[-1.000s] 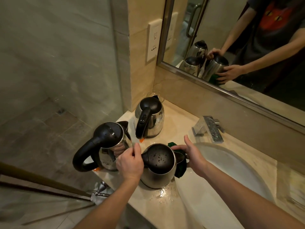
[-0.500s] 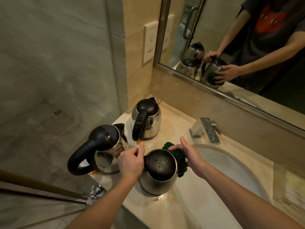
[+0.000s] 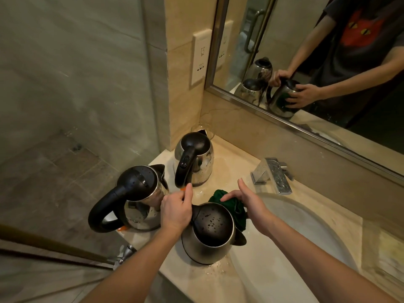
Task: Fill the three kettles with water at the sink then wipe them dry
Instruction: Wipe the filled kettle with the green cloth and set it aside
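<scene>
Three steel kettles with black lids stand on the counter, left of the basin. The near kettle sits at the counter's front edge, right by the basin rim, lid shut and beaded with drops.

The left hand grips its handle, fingers curled round it and thumb up. The right hand lies on a green cloth bunched against the kettle's far side. Its fingers are straight and together, its thumb stuck out, and it presses rather than pinches. The mirror shows that hand spread flat over the cloth on the steel.

It is crowded on the left. The left kettle stands just beside the left hand's knuckles, its big handle hanging out past the counter edge. The back kettle stands near the wall corner, and its handle comes down close to the left thumb. A small orange tag lies between the two.

The tap stands just beyond the right fingertips, apart from them. Water is pooled on the counter in front of the near kettle. A socket is on the wall beside the mirror.
</scene>
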`<state>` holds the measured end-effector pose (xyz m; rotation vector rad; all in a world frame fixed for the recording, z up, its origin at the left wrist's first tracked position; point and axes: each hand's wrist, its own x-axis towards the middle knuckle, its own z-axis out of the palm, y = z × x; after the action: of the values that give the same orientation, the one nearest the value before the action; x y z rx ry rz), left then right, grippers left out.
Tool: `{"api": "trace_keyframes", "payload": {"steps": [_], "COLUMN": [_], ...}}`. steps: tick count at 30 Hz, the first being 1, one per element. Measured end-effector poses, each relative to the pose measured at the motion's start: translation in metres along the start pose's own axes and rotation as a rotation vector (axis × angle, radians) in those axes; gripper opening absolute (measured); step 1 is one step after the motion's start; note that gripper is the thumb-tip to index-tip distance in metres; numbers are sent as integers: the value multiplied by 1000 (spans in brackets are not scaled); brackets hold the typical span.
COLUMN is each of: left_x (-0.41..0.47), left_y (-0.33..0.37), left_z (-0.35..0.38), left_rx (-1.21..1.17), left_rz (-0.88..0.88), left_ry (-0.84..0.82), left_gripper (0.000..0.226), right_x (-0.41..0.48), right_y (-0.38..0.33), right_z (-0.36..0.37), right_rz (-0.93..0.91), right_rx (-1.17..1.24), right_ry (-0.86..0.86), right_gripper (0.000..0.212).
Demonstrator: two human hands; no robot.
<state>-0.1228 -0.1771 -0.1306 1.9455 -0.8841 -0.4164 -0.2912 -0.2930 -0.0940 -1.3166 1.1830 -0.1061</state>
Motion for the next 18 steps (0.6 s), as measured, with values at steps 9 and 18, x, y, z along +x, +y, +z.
{"api": "trace_keyframes", "payload": {"steps": [9, 18], "left_x": [-4, 2], "left_y": [10, 15], "left_z": [-2, -4], "left_rx": [-37, -4], "left_rz": [-55, -193], "left_ry": [46, -39], "left_gripper": [54, 62], "right_x": [17, 11], "right_y": [11, -4], "right_z": [15, 16], "right_rz": [17, -27], "right_rx": [-123, -138], "right_ry": [-55, -66], "right_gripper": [67, 70]}}
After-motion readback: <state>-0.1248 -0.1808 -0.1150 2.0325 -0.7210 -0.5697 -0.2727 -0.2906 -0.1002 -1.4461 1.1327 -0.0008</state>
